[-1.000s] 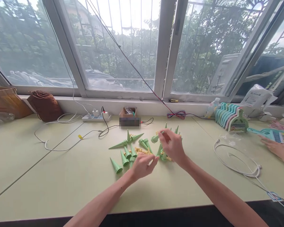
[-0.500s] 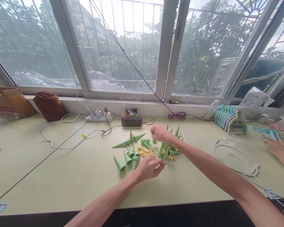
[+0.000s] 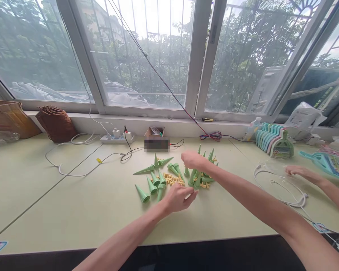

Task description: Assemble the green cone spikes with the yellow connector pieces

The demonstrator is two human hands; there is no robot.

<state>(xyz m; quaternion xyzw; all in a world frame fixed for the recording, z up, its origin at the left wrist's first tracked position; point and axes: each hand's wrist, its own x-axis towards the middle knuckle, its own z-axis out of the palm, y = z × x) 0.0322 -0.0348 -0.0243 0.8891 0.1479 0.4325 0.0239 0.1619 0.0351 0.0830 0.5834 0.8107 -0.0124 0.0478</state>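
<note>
My right hand (image 3: pixel 193 160) is closed around the upper part of a green plastic cone spike (image 3: pixel 187 172), whose wide base shows below the fingers. Nearer the front edge, my left hand (image 3: pixel 179 198) rests low over the table with fingers curled and thumb close to the fingertips; whatever they pinch is too small to make out. Small yellow plastic pieces (image 3: pixel 172 178) lie heaped just behind it. Several green cones (image 3: pixel 151 186) lie or lean to the left. A cluster of upright green cones (image 3: pixel 198 180) stands to the right, partly hidden by my right forearm.
A small open box (image 3: pixel 155 131) and a power strip (image 3: pixel 117 139) stand by the window. A white cable coil (image 3: pixel 303 201) lies at right, with small dustpan-like sets (image 3: pixel 274 140) behind. Another person's hand (image 3: pixel 299 171) reaches in from the right.
My right hand has shifted slightly right and down with the green cone spike. My left hand stays nearly still. The other person's hand has left the turquoise item and moved left.
</note>
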